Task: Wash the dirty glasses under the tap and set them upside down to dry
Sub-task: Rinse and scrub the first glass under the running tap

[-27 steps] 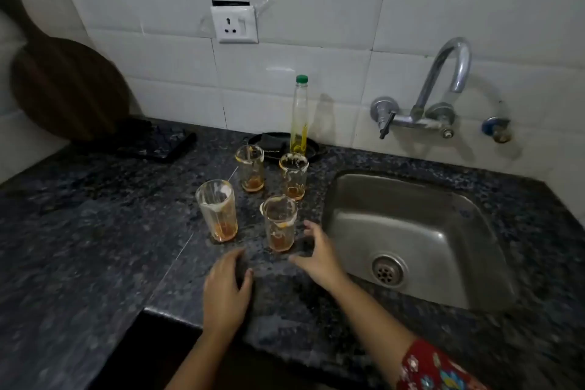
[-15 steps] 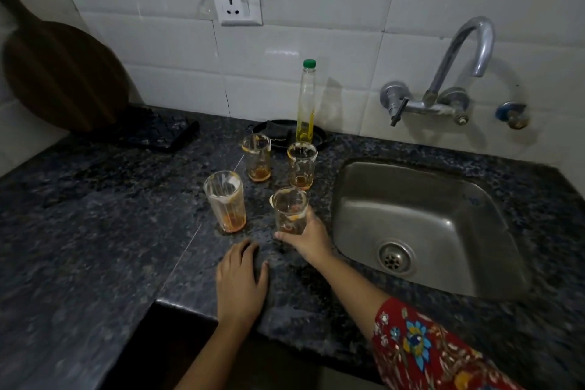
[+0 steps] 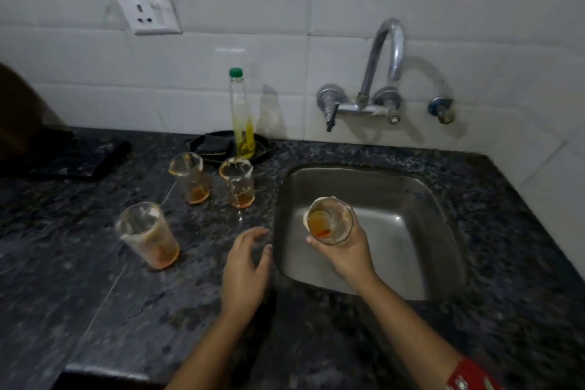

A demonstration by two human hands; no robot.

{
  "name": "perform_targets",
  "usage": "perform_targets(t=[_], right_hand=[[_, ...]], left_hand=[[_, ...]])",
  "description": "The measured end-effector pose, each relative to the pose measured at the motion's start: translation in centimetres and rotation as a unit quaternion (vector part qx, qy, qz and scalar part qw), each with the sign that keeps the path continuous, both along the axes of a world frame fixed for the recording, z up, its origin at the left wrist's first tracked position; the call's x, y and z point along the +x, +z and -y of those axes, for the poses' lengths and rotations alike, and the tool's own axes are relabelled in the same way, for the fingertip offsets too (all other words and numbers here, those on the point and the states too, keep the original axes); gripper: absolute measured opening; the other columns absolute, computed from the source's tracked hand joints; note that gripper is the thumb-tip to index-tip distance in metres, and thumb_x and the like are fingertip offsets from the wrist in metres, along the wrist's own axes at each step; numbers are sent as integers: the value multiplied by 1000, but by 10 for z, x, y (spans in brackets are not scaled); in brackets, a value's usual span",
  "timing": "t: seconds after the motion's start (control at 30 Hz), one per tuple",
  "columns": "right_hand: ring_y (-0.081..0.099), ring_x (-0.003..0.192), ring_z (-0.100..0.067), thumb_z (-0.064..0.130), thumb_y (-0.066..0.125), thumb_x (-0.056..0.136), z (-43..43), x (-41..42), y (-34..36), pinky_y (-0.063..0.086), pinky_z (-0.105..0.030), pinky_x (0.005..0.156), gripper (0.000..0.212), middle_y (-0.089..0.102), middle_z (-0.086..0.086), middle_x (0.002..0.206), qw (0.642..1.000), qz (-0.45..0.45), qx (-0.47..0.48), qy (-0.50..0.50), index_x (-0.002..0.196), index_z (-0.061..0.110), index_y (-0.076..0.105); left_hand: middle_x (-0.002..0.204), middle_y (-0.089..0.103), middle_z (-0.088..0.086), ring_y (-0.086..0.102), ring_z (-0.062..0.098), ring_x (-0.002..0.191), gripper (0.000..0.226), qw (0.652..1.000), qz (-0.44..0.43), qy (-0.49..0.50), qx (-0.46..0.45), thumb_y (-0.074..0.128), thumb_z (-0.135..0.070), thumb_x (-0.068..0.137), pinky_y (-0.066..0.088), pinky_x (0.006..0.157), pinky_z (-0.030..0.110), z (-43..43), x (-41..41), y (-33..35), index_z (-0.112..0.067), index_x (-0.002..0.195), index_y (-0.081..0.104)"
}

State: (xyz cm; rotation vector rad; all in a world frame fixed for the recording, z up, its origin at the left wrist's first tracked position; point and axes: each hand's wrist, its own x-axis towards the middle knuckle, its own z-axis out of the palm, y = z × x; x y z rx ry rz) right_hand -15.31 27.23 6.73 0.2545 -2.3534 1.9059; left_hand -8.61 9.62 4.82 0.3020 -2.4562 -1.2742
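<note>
The right hand (image 3: 346, 252) is gripping a dirty glass (image 3: 329, 220) with its fingers wrapped around the lower part, holding it over the near left part of the steel sink (image 3: 408, 199), its mouth tilting toward the camera so that the orange dregs inside are showing. Just to the left of that grip, the left hand (image 3: 245, 272) is lying open, fingers spread and clasping nothing, palm down on the dark stone counter (image 3: 79, 279) beside the sink's rim. Farther left of the grip, a tall dirty glass (image 3: 147, 236) is standing upright on the counter, and beyond the grip to the left two smaller dirty glasses (image 3: 191, 177) (image 3: 239, 182) are standing side by side, apart from each other. Behind those, a bottle (image 3: 242, 115) with a green cap and yellow liquid is standing by a black dish (image 3: 218, 146) against the white tiled wall. Beyond the grip and slightly right, the tap (image 3: 384, 51) is arching over the sink; no water is showing.
</note>
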Motion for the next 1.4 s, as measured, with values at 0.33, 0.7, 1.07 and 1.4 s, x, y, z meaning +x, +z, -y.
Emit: perform_targets(t=[0.33, 0.7, 1.07, 1.4], right_hand=[[66, 100, -13, 17, 82, 70, -103, -92, 0, 53, -26, 84, 46, 70, -2, 110, 982, 148, -116, -3, 111, 20, 61], [65, 98, -12, 24, 87, 63, -120, -153, 6, 52, -25, 82, 54, 69, 1, 107, 975, 201, -95, -7, 110, 20, 60], [65, 98, -11, 40, 88, 53, -90, -158, 8, 54, -34, 91, 62, 68, 8, 105, 985, 169, 35, -13, 107, 29, 59], [62, 107, -16, 17, 89, 59, -74, -156, 18, 50, -37, 98, 68, 65, 1, 114, 988, 154, 4, 13, 115, 24, 52]], left_hand=[[123, 62, -2, 61, 13, 109, 35, 996, 26, -41, 80, 60, -19, 94, 49, 94, 32, -83, -157, 53, -17, 129, 56], [129, 57, 21, 55, 35, 112, 65, 995, 98, 2, 11, 27, -55, 100, 43, 93, 43, -107, -280, 116, -3, 132, 50], [102, 63, 23, 58, 35, 93, 57, 997, 74, -20, 8, 18, -40, 106, 45, 80, 39, -92, -293, 115, -2, 105, 60], [150, 39, 5, 42, 22, 134, 47, 955, 106, -83, 265, 35, -28, 104, 32, 113, 40, -83, -253, 72, -14, 149, 31]])
